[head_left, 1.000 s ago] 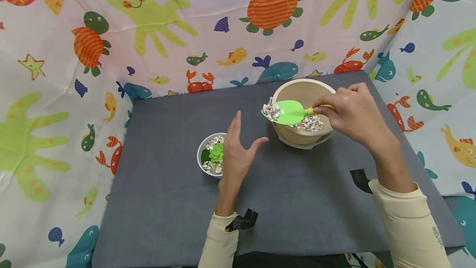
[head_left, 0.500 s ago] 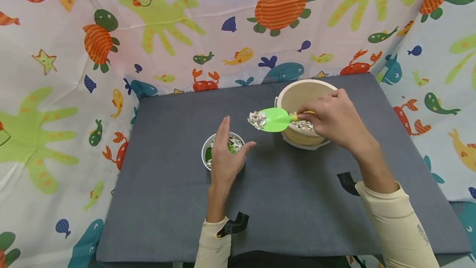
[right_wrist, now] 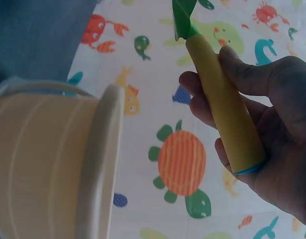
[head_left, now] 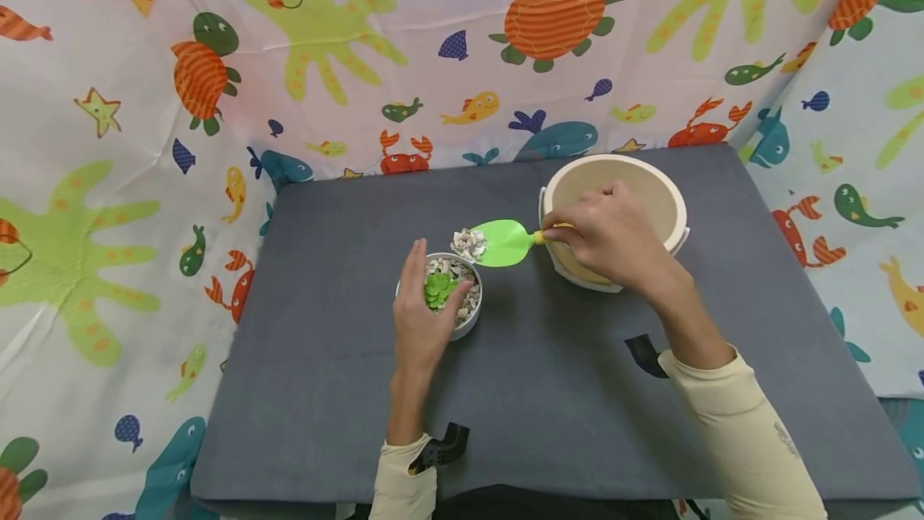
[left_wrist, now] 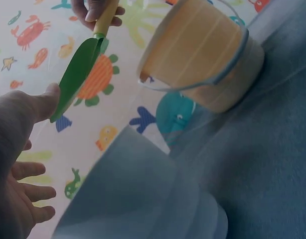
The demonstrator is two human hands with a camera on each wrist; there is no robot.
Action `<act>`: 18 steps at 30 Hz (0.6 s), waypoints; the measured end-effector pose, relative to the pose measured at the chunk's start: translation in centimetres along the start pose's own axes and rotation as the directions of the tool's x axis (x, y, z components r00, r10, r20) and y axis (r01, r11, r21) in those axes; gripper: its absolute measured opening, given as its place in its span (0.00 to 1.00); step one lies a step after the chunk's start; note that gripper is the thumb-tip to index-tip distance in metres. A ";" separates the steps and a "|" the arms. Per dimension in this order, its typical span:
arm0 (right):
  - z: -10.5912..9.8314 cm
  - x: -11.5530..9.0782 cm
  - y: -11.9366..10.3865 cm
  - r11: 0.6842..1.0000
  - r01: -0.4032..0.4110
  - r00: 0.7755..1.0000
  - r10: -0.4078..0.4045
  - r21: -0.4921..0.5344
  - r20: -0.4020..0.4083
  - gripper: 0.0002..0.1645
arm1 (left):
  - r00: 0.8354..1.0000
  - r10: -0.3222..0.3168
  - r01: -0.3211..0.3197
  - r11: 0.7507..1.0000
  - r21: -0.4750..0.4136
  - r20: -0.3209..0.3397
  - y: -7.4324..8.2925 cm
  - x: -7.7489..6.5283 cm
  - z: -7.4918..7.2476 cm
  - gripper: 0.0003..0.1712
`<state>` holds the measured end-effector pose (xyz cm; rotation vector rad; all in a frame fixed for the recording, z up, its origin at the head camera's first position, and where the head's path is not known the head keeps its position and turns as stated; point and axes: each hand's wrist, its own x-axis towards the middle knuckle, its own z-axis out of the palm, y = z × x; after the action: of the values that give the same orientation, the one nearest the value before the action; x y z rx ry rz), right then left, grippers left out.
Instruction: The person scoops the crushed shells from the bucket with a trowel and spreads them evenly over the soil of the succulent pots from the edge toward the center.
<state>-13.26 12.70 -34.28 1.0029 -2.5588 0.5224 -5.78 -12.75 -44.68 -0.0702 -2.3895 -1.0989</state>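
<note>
My right hand (head_left: 609, 235) grips the yellow handle (right_wrist: 225, 107) of a small green trowel (head_left: 505, 243). Pale pebbles or shell bits (head_left: 469, 244) are heaped on the trowel's tip, which hovers at the back right rim of a white pot (head_left: 472, 319). Inside that pot stand a green succulent (head_left: 439, 290) and more pale bits. Over the pot's left side is my left hand (head_left: 422, 319), fingers extended and thumb apart; whether it touches the pot I cannot tell. In the left wrist view the pot (left_wrist: 138, 184) appears below the trowel (left_wrist: 78, 72).
A cream bucket (head_left: 674, 191) with a handle stands at the back right, partly behind my right hand. The grey table (head_left: 325, 392) meets a sea-animal printed cloth (head_left: 346, 127) at its back and sides.
My right hand has carried the loaded trowel leftward and slightly down, from over the bucket to the pot's rim. My left hand has shifted left, lying farther over the pot's left side.
</note>
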 end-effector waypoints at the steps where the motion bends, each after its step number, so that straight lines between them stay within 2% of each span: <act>1: 0.2 0.1 -0.1 1.000 -0.002 1.000 0.002 0.007 0.010 0.06 | 1.000 -0.002 0.002 1.000 0.001 -0.002 -0.2 -0.2 -0.1 0.48; 7: 1.2 0.8 -1.0 0.998 -0.002 0.999 0.000 0.055 0.051 0.05 | 1.000 -0.008 0.009 1.000 0.018 -0.006 -1.3 -1.0 -0.6 0.47; 13: 2.6 2.0 -2.1 0.994 0.087 0.996 -0.089 0.063 0.031 0.04 | 0.999 -0.033 0.034 0.999 0.021 -0.035 -2.9 -1.8 -1.1 0.49; 18: 3.9 3.0 -3.2 0.992 0.120 0.989 -0.123 0.041 0.081 0.03 | 0.996 -0.083 0.083 0.996 0.023 -0.026 -4.4 -2.8 -1.3 0.50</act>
<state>-13.80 6.97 -35.70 1.2084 -2.5485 0.5054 -3.92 -16.21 -48.29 0.0511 -2.4017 -1.1017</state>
